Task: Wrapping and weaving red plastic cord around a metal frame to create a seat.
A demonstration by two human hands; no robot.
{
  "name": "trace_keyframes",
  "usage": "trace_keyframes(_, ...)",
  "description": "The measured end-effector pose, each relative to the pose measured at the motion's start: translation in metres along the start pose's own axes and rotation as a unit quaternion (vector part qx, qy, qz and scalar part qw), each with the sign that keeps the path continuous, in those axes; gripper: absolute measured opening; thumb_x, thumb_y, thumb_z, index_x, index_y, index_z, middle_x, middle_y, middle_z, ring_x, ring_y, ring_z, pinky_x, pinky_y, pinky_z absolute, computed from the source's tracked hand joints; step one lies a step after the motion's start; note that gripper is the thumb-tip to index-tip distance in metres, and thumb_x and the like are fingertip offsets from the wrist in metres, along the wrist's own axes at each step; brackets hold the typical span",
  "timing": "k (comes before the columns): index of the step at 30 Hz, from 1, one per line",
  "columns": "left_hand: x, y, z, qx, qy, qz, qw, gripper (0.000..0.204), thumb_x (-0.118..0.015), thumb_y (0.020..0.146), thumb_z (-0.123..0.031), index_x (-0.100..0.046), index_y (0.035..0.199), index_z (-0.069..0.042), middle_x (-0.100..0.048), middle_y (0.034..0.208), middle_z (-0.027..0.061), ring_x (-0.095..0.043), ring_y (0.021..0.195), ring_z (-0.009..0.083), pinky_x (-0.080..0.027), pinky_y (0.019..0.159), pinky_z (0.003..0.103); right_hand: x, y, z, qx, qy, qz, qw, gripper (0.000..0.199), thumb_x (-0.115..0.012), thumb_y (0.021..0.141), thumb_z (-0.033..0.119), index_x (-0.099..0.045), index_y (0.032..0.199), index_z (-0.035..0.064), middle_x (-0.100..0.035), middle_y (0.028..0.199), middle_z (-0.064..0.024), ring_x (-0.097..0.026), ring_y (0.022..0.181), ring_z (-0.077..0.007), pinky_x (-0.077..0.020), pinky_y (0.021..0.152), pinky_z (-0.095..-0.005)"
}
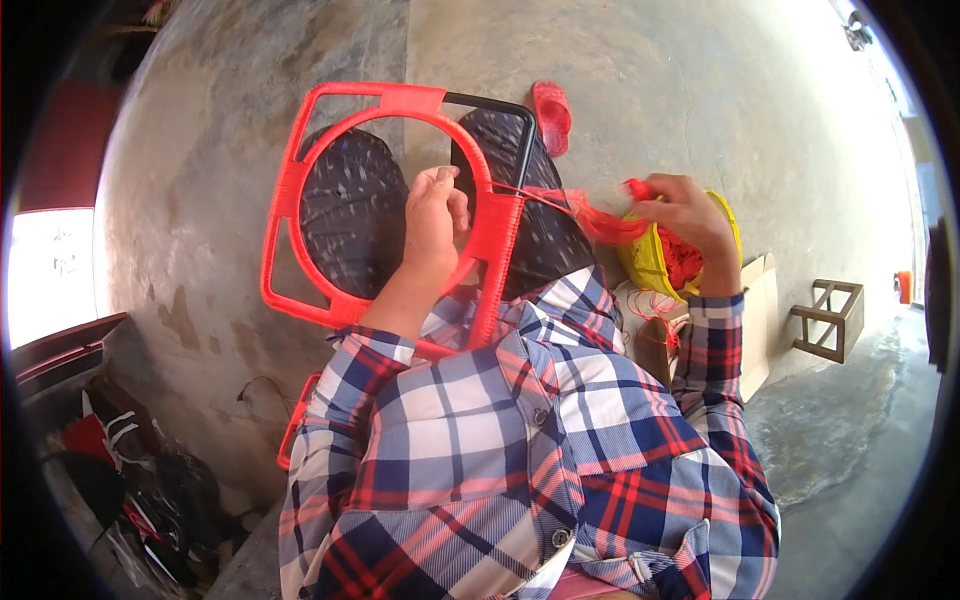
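Note:
A frame with a round ring inside a squarish outline lies across my lap. Red cord wraps most of it, while its far right corner shows bare black bar. My left hand reaches over the ring's near side into its opening, fingers curled; anything inside them is hidden. Off to the right, my right hand is closed on a bundle of red cord. From that bundle, thin strands stretch leftward to the wrapped right side of the frame.
A yellow container of red material stands by my right forearm, beside an opened cardboard box. Farther right is a small stool-like frame. A red slipper lies ahead on the concrete floor. Dark clutter sits at lower left.

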State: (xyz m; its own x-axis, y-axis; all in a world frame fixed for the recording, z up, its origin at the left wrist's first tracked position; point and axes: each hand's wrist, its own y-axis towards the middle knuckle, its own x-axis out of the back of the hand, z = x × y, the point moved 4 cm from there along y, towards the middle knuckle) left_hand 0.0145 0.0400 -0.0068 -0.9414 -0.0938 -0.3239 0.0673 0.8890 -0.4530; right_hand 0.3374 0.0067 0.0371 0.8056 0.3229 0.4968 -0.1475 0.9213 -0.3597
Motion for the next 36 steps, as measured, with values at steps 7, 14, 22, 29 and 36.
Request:
trace_keyframes(7,-0.021,-0.005,0.003,0.103,-0.131,0.105,0.980,0.047,-0.040,0.098,-0.041,-0.046,0.129,-0.007,-0.063,0.091,0.0146,-0.063,0.079,0.0243,-0.052,0.070,0.038,0.040,-0.019,-0.068,0.087,0.620,-0.305,0.717,0.007,-0.059,0.086,0.018,-0.054,0.087,0.0118,-0.059,0.086,-0.0063,-0.052,0.067,-0.0133,-0.0448,0.062,-0.0284)
trace_keyframes(14,-0.017,-0.003,0.007,0.165,-0.175,0.222,0.945,0.042,-0.038,0.091,-0.023,-0.048,0.123,0.002,-0.062,0.106,0.0229,-0.063,0.092,0.0344,-0.052,0.081,0.043,-0.096,0.017,0.031,-0.005,0.395,-0.024,0.919,0.028,-0.058,0.089,0.013,-0.060,0.117,0.0087,-0.040,0.065,0.0105,-0.034,0.052,-0.0015,-0.0269,0.047,-0.0192)
trace_keyframes(22,-0.017,-0.004,0.007,0.138,-0.113,0.177,0.968,0.035,-0.043,0.085,-0.013,-0.054,0.113,0.006,-0.065,0.099,0.0226,-0.066,0.089,0.0358,-0.053,0.084,0.043,-0.099,0.029,0.025,-0.002,0.266,0.002,0.964,0.019,-0.065,0.090,0.026,-0.061,0.084,0.0079,-0.048,0.064,0.0070,-0.041,0.057,-0.0037,-0.0324,0.051,-0.0222)
trace_keyframes(29,-0.018,-0.003,0.007,0.161,-0.121,0.176,0.963,0.032,-0.043,0.086,-0.013,-0.055,0.110,0.004,-0.066,0.097,0.0222,-0.066,0.088,0.0354,-0.054,0.083,0.043,-0.106,0.020,0.016,-0.034,0.345,-0.012,0.938,0.022,-0.065,0.090,0.025,-0.059,0.076,0.0101,-0.049,0.060,0.0063,-0.040,0.054,-0.0045,-0.0309,0.050,-0.0230)
trace_keyframes(36,-0.021,-0.002,0.007,0.156,-0.123,0.180,0.963,0.029,-0.043,0.084,-0.012,-0.056,0.104,0.004,-0.066,0.095,0.0220,-0.066,0.087,0.0352,-0.054,0.082,0.043,-0.110,0.019,0.014,-0.041,0.314,-0.018,0.948,0.022,-0.066,0.089,0.026,-0.058,0.075,0.0112,-0.048,0.060,0.0068,-0.040,0.053,-0.0034,-0.0302,0.048,-0.0223)
